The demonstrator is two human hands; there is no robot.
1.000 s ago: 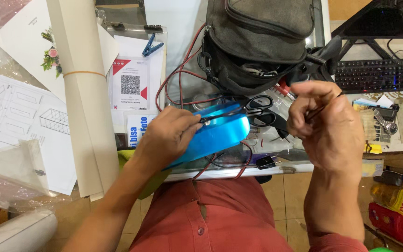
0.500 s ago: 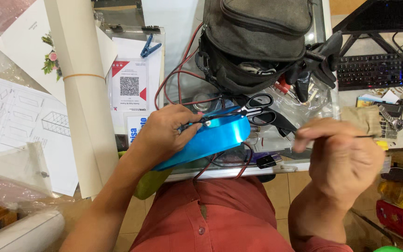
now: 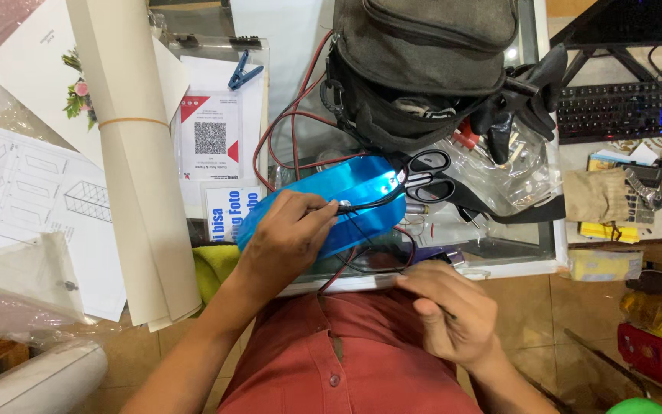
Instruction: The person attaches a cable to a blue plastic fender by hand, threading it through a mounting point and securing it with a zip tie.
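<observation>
The shiny blue curved piece (image 3: 350,201) lies at the near edge of the glass table (image 3: 522,264), right in front of you. Your left hand (image 3: 285,241) rests on its left end, and your fingers pinch a thin black wire (image 3: 369,203) against the blue piece. The wire runs across the blue piece and loops down toward your lap. Your right hand (image 3: 450,314) is low, just over your red shirt (image 3: 346,360), with its fingers curled shut around a thin dark thing that is too small to name. Black scissors (image 3: 427,176) lie just beside the right end of the blue piece. A grey bag (image 3: 423,69) sits behind them. A rolled cream paper (image 3: 136,161) lies well to the left, and a black keyboard (image 3: 622,111) is far to the right.
</observation>
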